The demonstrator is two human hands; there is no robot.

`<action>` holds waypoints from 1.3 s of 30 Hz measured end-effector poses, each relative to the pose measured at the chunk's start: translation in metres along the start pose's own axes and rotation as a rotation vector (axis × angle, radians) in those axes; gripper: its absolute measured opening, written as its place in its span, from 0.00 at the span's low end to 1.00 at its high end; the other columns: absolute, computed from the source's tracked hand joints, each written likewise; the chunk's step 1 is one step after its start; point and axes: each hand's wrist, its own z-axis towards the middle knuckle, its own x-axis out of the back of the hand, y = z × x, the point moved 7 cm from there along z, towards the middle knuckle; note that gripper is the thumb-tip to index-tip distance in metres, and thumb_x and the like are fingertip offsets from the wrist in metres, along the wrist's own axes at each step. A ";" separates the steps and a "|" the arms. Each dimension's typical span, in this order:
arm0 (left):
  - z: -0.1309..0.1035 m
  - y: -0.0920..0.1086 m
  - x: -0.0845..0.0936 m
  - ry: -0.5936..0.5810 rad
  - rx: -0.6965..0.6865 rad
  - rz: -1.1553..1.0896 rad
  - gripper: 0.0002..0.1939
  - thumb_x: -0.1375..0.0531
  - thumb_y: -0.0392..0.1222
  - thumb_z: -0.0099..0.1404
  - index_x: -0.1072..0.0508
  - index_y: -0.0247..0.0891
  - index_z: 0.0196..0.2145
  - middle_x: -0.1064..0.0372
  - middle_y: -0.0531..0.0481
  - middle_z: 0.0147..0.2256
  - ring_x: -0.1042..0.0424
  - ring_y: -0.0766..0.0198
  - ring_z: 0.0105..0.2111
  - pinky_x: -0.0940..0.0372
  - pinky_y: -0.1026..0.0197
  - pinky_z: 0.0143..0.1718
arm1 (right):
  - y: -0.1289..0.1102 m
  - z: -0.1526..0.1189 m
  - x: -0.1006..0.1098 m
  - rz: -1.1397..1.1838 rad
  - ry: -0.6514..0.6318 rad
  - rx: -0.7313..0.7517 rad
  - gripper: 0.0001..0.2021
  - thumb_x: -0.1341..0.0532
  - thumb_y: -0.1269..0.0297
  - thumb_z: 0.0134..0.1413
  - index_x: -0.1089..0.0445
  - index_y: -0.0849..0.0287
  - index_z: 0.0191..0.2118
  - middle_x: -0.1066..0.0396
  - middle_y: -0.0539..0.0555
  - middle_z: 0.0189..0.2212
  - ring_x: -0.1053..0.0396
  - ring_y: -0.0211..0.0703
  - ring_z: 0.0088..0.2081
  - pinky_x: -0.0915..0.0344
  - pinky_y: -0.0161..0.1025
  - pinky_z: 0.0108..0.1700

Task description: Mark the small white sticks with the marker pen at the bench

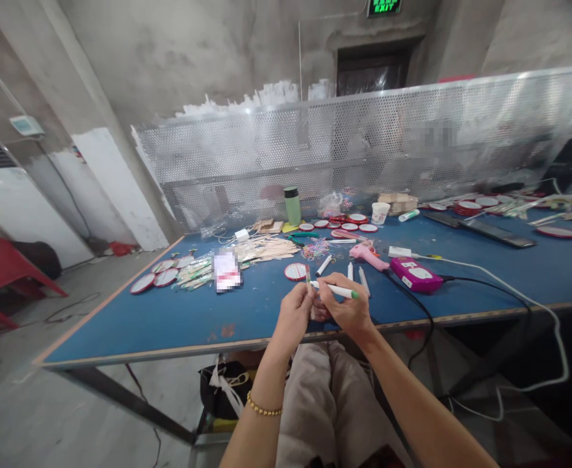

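Observation:
My left hand [294, 311] is closed on a thin wooden craft stick [308, 274], which stands nearly upright at the table's front edge. In my right hand [348, 312] is a white marker [338, 290] with a green end, gripped like a pen. The marker's tip meets the stick or lies very close to it. Just behind the stick a round white disc with a red rim [294, 271] rests on the blue table [169, 328]. Other markers lie near my right hand, among them a white one with a dark cap [324, 265].
To the left lie many craft sticks [271, 248], a blurred white packet [226, 270] and red-rimmed discs [142, 283]. Right of my hands are a pink glue gun [368, 257], a purple box [416, 275] and cables. A green bottle [292, 207] and paper cup [379, 213] stand behind.

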 end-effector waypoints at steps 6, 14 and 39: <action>-0.001 0.002 0.000 0.007 -0.008 0.010 0.23 0.38 0.62 0.55 0.35 0.38 0.29 0.32 0.56 0.21 0.31 0.66 0.20 0.31 0.61 0.26 | -0.002 0.000 0.000 0.016 0.006 0.022 0.09 0.42 0.71 0.56 0.29 0.58 0.27 0.29 0.49 0.22 0.32 0.36 0.22 0.36 0.33 0.26; -0.001 0.003 0.000 0.010 -0.013 0.022 0.21 0.38 0.60 0.56 0.34 0.38 0.30 0.34 0.57 0.21 0.31 0.66 0.20 0.32 0.62 0.25 | -0.002 0.001 0.000 0.025 -0.008 0.030 0.09 0.42 0.71 0.57 0.29 0.58 0.27 0.29 0.49 0.22 0.33 0.35 0.23 0.36 0.32 0.26; 0.000 0.001 0.001 0.007 -0.003 0.003 0.23 0.38 0.61 0.54 0.35 0.37 0.30 0.33 0.57 0.22 0.32 0.67 0.20 0.31 0.62 0.25 | 0.000 0.000 -0.001 0.025 0.001 0.019 0.09 0.43 0.71 0.57 0.30 0.58 0.27 0.30 0.48 0.21 0.33 0.34 0.22 0.37 0.31 0.26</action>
